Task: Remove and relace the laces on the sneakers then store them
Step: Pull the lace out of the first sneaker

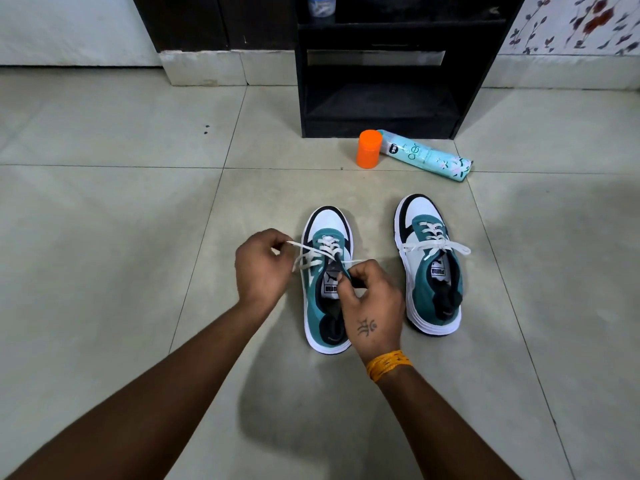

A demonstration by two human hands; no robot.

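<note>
Both hands pinching lace (313,252), left sneaker (327,282)

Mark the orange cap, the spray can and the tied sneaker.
orange cap (369,148), head view, on its side wall.
spray can (427,157), head view, mid-body, lying on the floor.
tied sneaker (425,216), head view, on its white toe.

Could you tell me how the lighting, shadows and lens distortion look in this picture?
Head view: soft, even light; a blurry shadow on the floor beneath the arms; tile lines bow from the wide lens; both shoes, left and right, are sharp.
</note>
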